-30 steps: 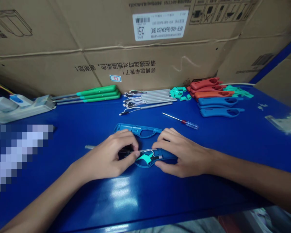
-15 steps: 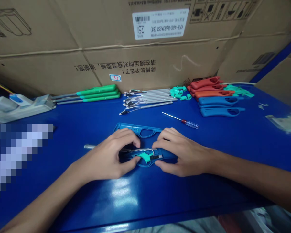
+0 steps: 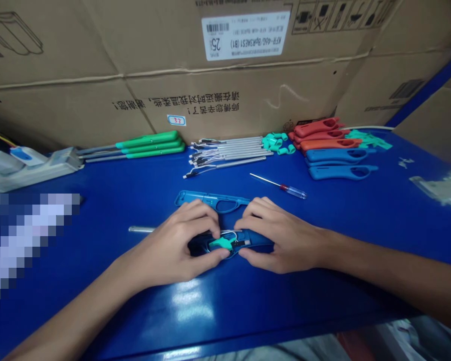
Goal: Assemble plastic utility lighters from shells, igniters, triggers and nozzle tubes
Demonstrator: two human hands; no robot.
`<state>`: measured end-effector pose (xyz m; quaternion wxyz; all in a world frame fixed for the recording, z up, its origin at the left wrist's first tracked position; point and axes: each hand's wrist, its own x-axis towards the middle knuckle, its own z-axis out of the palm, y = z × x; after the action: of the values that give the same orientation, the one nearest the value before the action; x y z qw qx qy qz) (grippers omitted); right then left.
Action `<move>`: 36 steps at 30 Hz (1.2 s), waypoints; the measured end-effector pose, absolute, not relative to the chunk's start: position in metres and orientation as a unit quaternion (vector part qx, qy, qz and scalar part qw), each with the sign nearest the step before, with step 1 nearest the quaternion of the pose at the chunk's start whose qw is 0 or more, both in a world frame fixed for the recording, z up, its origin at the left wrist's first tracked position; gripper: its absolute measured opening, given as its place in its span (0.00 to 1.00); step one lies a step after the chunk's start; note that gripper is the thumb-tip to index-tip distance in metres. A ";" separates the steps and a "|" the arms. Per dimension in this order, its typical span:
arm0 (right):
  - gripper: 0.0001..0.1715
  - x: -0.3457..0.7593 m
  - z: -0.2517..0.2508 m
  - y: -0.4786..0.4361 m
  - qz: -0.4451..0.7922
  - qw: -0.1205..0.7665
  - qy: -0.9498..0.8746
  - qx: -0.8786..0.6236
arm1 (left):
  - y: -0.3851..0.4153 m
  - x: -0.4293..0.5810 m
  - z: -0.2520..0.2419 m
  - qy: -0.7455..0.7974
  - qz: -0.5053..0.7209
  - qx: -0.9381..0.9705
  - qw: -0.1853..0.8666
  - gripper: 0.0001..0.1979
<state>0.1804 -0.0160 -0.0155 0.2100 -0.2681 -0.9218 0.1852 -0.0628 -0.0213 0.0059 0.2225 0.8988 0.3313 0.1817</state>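
Observation:
Between my hands lies a blue handle shell [image 3: 261, 239] with thin white wires and a black part inside it. My left hand [image 3: 188, 240] curls over its left part, the thumb at a small teal piece [image 3: 222, 243] in the shell. The fingers and thumb of my right hand [image 3: 281, 235] grip the shell's right part. A metal tube [image 3: 141, 229] sticks out to the left from behind my left hand. Just beyond my fingertips rests another blue half shell [image 3: 225, 203], its inner side facing up.
A screwdriver [image 3: 293, 191] lies behind my right hand. Metal rods with wires [image 3: 240, 150], teal pieces [image 3: 276, 142], red and blue handles [image 3: 338, 172], and green lighters [image 3: 154, 145] line the back by a cardboard box [image 3: 154, 45]. A power strip [image 3: 60, 168] is at left.
My left thumb and fingers have shifted slightly right over the shell. The teal piece sits at a different angle, lower in the shell. My right hand has barely moved.

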 end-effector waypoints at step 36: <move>0.08 0.183 -0.019 -0.015 0.163 0.260 -0.930 -0.205 | -0.020 -0.060 -0.002 0.293 0.225 0.905 0.213 0.06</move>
<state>0.1830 -0.0150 -0.0190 0.2595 -0.2049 -0.9295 0.1632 -0.0598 -0.0199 -0.0015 0.2126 0.9047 0.2926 0.2252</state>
